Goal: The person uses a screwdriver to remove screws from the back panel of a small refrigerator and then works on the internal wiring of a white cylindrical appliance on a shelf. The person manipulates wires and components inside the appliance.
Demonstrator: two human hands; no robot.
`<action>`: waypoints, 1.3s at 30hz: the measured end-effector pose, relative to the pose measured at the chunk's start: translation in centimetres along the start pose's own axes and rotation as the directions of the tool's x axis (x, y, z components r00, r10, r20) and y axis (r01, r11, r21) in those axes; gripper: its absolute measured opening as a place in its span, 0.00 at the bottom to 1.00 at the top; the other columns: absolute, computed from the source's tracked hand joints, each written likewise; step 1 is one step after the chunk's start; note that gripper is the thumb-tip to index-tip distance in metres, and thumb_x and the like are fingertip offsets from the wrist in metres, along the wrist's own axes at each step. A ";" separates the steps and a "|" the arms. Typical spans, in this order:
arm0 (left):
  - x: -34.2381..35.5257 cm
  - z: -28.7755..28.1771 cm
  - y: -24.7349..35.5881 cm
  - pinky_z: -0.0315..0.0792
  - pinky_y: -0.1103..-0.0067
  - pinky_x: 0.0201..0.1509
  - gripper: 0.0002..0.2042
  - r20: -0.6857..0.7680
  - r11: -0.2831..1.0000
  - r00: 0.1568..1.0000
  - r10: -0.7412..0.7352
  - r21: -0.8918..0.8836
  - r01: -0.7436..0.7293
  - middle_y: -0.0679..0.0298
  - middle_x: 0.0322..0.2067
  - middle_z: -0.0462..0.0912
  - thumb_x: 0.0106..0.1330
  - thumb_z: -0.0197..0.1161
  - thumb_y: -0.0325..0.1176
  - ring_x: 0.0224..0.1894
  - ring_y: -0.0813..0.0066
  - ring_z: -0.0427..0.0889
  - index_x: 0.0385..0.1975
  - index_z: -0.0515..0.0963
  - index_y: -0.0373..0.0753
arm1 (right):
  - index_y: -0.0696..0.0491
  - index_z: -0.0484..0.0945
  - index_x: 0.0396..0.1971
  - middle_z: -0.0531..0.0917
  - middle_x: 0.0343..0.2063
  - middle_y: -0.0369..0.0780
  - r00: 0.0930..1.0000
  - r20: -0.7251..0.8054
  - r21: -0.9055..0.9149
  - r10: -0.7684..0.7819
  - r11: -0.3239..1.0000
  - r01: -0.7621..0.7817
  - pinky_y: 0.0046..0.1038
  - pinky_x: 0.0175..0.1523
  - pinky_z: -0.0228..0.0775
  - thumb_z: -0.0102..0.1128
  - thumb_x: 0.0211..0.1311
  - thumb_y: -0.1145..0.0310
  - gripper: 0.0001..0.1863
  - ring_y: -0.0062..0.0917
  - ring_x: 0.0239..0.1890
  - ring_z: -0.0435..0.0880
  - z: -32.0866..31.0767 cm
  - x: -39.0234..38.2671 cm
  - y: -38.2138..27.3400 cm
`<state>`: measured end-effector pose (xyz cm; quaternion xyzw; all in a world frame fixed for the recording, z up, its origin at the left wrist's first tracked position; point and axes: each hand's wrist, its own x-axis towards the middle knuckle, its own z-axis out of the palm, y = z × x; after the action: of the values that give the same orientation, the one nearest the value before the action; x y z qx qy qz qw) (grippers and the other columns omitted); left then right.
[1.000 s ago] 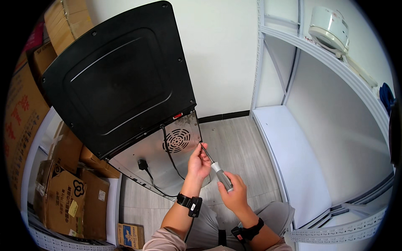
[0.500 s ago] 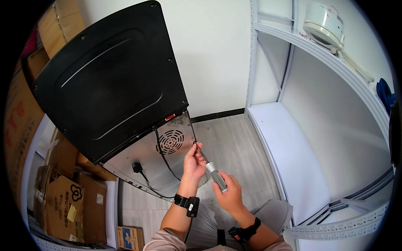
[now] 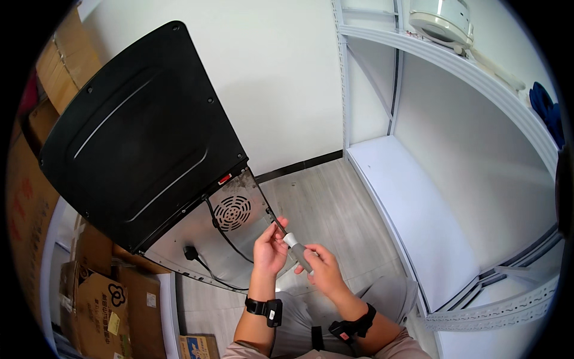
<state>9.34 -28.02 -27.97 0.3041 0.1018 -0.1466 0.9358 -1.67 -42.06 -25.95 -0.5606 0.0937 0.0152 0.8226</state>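
Note:
A screwdriver (image 3: 301, 255) with a grey handle and a pale collar points up and left, its tip at the right edge of a metal back panel (image 3: 173, 239). My right hand (image 3: 326, 272) is closed round the handle. The fingers of my left hand (image 3: 270, 251) curl loosely about the thin shaft, just ahead of the collar. Whether a screw sits at the tip is too small to tell. The panel belongs to an appliance with a large black cover (image 3: 143, 137). A round slotted vent (image 3: 232, 213), a red label (image 3: 224, 179) and a black plug (image 3: 191, 253) with its cord show on it.
Cardboard boxes (image 3: 98, 311) stand on the left shelving, and a small box (image 3: 199, 347) lies on the floor. To the right is a white shelf rack (image 3: 412, 197), with a white kitchen appliance (image 3: 441, 21) on its upper level. A white wall (image 3: 269, 78) rises behind.
The view has shifted, so the appliance sits lower and further left. My left fingers have slid back along the shaft from the tip; my right hand still grips the handle.

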 end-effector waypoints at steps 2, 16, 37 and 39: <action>-0.4 -0.9 0.2 0.65 0.86 0.27 0.13 0.102 0.999 0.994 -0.031 0.033 0.028 0.63 0.41 0.85 0.76 0.53 0.33 0.24 0.86 0.70 0.52 0.76 0.32 | 0.58 0.75 0.49 0.85 0.26 0.44 0.987 0.076 0.259 0.141 0.953 -0.156 0.23 0.19 0.62 0.49 0.75 0.62 0.15 0.21 0.22 0.82 -0.6 0.6 -0.7; 0.8 -1.7 -2.0 0.60 0.85 0.22 0.13 0.029 0.998 0.999 0.035 0.055 -0.037 0.69 0.32 0.83 0.77 0.57 0.43 0.20 0.87 0.66 0.43 0.77 0.38 | 0.57 0.73 0.53 0.74 0.46 0.47 0.720 0.114 -0.659 -0.684 0.491 0.570 0.35 0.36 0.76 0.68 0.58 0.69 0.23 0.38 0.34 0.81 0.9 -1.4 -0.2; -5.2 -0.4 -4.8 0.80 0.73 0.45 0.16 0.057 0.995 0.995 -0.077 0.072 0.073 0.63 0.36 0.83 0.76 0.56 0.45 0.40 0.68 0.84 0.44 0.78 0.36 | 0.58 0.75 0.54 0.74 0.43 0.46 0.684 0.099 -0.765 -0.723 0.384 0.517 0.37 0.38 0.78 0.65 0.57 0.67 0.24 0.42 0.36 0.83 1.8 -2.4 -0.6; -4.8 -0.9 -5.0 0.79 0.73 0.45 0.17 0.073 0.997 0.996 -0.045 0.061 0.041 0.63 0.37 0.83 0.77 0.55 0.46 0.39 0.70 0.83 0.44 0.78 0.36 | 0.57 0.75 0.51 0.73 0.42 0.45 0.668 0.120 -0.744 -0.735 0.379 0.550 0.36 0.37 0.78 0.67 0.56 0.68 0.23 0.40 0.35 0.82 1.5 -2.1 0.1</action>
<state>3.10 -30.32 -30.09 0.3240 0.0692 -0.1807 0.9261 -3.56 -40.48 -25.12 -0.8261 -0.0526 -0.3368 0.4487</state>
